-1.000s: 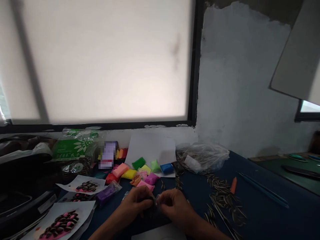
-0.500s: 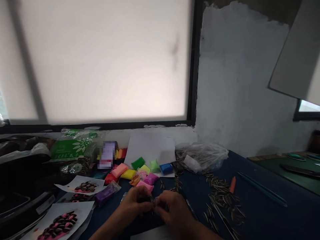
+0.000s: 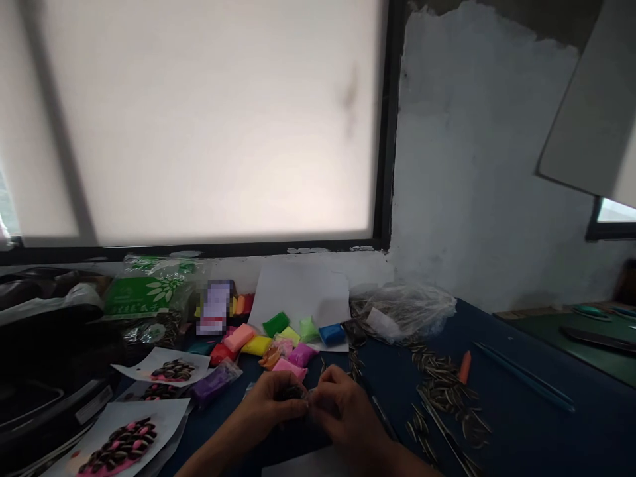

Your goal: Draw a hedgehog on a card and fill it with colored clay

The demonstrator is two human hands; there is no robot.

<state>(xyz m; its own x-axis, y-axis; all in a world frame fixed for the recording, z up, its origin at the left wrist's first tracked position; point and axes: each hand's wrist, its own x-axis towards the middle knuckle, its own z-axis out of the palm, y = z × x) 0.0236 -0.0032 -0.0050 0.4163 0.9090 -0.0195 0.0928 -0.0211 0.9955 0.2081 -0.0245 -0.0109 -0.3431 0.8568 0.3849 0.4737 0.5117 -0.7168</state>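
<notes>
Near the front middle of the table, my left hand [image 3: 278, 401] is closed around a small dark packet [image 3: 289, 392] with a bit of clear film at its edge. Fingers cover most of it, so its contents are hard to make out. My right hand [image 3: 340, 411] pinches the packet's clear edge, its fingertips almost touching the left ones. Just beyond the hands lie colourful clay packets, among them a pink packet [image 3: 289, 370], a purple-pink packet [image 3: 303, 355] and a yellow packet [image 3: 257, 345]. A white paper sheet [image 3: 303, 464] lies below the hands.
Striped sunflower seeds [image 3: 444, 377] are scattered at the right, beside tweezers [image 3: 444, 427], an orange stick [image 3: 464, 368] and a blue long tool [image 3: 527, 377]. Printed pictures [image 3: 126, 440] and a black bag [image 3: 44, 391] are at the left. A clear plastic bag [image 3: 422, 311] sits by the wall.
My right hand's fingers have shifted slightly up and away from the left hand, showing more of the dark packet. The view has moved a little; the other things lie as before.
</notes>
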